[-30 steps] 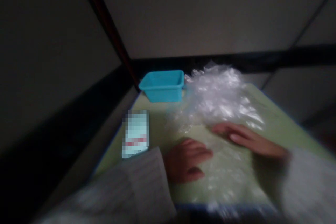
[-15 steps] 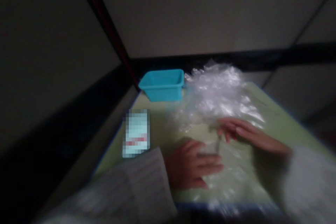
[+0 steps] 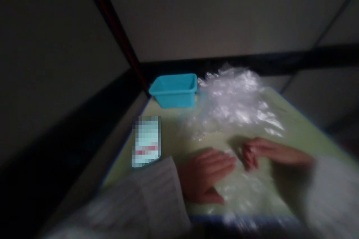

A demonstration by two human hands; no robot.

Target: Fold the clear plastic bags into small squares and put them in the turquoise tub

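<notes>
Flatly rested left hand (image 3: 206,173), fingers pressed together, on thin clear plastic bag (image 3: 246,192). Curled right hand (image 3: 254,153) fingers onto it, just right; pinch unclear through blur.

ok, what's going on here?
A person has both hands on a clear plastic sheet lying on the green table. The left hand rests flat on it. The right hand curls its fingers at the sheet just beside, grip too blurred to tell. A heap of clear plastic sits behind, with a blue tub at the far left corner.
</notes>
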